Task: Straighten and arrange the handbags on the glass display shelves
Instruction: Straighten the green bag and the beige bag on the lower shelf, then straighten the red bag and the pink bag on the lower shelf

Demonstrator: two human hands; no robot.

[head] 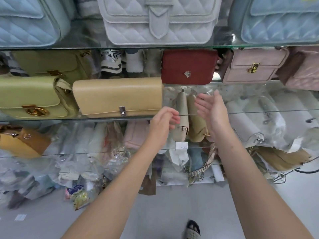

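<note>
One white bag (158, 21) cropped up top, L hand (162, 123) fingers (173, 118) curled, grip unclear, R hand (214, 112) fingers (204, 99) released.

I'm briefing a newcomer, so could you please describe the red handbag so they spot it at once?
Look under the top glass shelf, below the big white quilted bag. The red handbag stands there, left of the pink bag. It is the only dark red one, with a small silver diamond clasp.

1. Right of the tan handbag (119, 97), the glass shelf (259, 112) lies bare; left hand (165, 121) and right hand (212, 109) hover there side by side.
2. Tan handbag and green handbag (31, 99) stand tight together, leaving no gap.
3. Red handbag (189, 66) and pink handbag (253, 66) stand beyond.
4. Lower shelves are crammed with wrapped bags (255, 121).
</note>
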